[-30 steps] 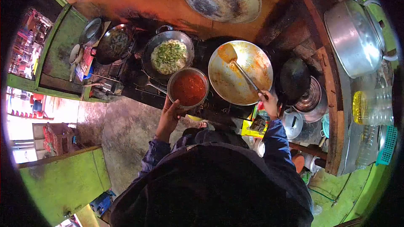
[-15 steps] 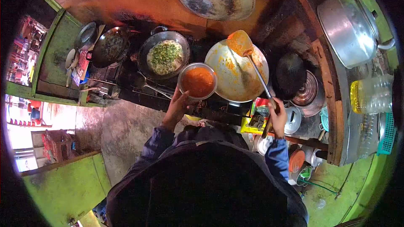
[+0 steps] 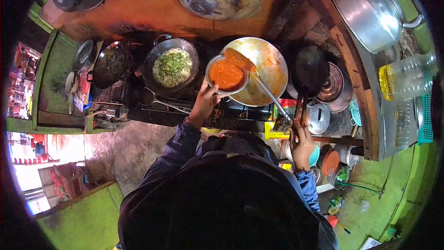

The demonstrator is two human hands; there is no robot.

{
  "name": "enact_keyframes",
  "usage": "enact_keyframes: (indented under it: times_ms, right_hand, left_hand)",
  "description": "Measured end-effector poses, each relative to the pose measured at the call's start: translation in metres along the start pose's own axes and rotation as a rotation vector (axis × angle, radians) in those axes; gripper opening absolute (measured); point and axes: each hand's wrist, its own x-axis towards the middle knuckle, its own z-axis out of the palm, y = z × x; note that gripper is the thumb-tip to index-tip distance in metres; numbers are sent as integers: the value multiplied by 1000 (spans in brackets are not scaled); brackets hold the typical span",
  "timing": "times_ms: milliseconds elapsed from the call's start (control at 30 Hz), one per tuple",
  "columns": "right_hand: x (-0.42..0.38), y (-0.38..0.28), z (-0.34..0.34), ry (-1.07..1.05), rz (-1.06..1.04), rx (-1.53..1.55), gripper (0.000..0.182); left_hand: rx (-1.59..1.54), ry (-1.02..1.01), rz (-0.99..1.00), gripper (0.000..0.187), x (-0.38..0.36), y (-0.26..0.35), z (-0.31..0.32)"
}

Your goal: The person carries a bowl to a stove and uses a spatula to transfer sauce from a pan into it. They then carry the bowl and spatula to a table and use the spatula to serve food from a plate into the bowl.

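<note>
My left hand [image 3: 203, 104] grips a metal bowl [image 3: 234, 92] of thick orange-red sauce [image 3: 225, 75] from below its left side. The bowl overlaps the left edge of a wide, sauce-streaked pan [image 3: 273, 67]. My right hand [image 3: 303, 146] is closed on the end of a long-handled spatula [image 3: 266, 88]. Its sauce-coated blade lies across the bowl's right rim, over the sauce. Left of the bowl, a dark wok [image 3: 147, 67] holds a pale, egg-like round [image 3: 172, 67] topped with chopped greens.
A ladle-like utensil [image 3: 173, 106] lies before the wok. Another dark wok [image 3: 111, 65] stands farther left. Right of the wide pan are a black pan [image 3: 311, 71] and a lidded pot [image 3: 318, 119]. A large aluminium pot [image 3: 367, 14] and an oil bottle [image 3: 395, 82] occupy the right shelf.
The spatula blade has come down from the wide pan's far rim onto the bowl's rim. The bowl has moved right, overlapping the wide pan. My right hand is lower, and the view has shifted.
</note>
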Motion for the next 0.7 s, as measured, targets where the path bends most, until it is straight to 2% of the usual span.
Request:
enact_keyframes:
  times_ms: [67, 200, 333, 400, 433, 533, 567, 600, 667, 700]
  right_hand:
    - [2, -3, -2, -9, -37, -2, 32]
    - [2, -13, 1, -48, 100, 139, 28]
    - [-4, 10, 31, -13, 83, 278, 25]
    - [1, 6, 37, -267, 467, 900, 23]
    - [6, 11, 31, -462, 722, 947, 25]
    - [14, 28, 55, -364, 637, 997, 28]
    - [19, 38, 63, -396, 644, 828, 27]
    - [27, 40, 65, -401, 643, 829, 27]
    - [46, 42, 67, -218, 311, 251, 24]
    - [60, 32, 53, -367, 391, 181, 28]
  left_hand:
    - [3, -14, -10, 61, 4, -3, -3]
    - [-34, -2, -4, 61, 10, -8, -4]
    - [-75, -18, 16, 61, 8, -11, -2]
    - [-65, -12, 4, 61, 4, -8, -2]
    - [-54, -8, -9, 61, 3, -7, -2]
    - [-89, 54, -9, 59, 4, -1, 7]
    - [-88, 59, -10, 59, 4, -2, 5]
    - [-100, 45, 13, 59, 5, -4, 0]
    - [-111, 36, 36, 59, 5, -10, -12]
    - [-87, 45, 46, 60, 4, -12, -19]
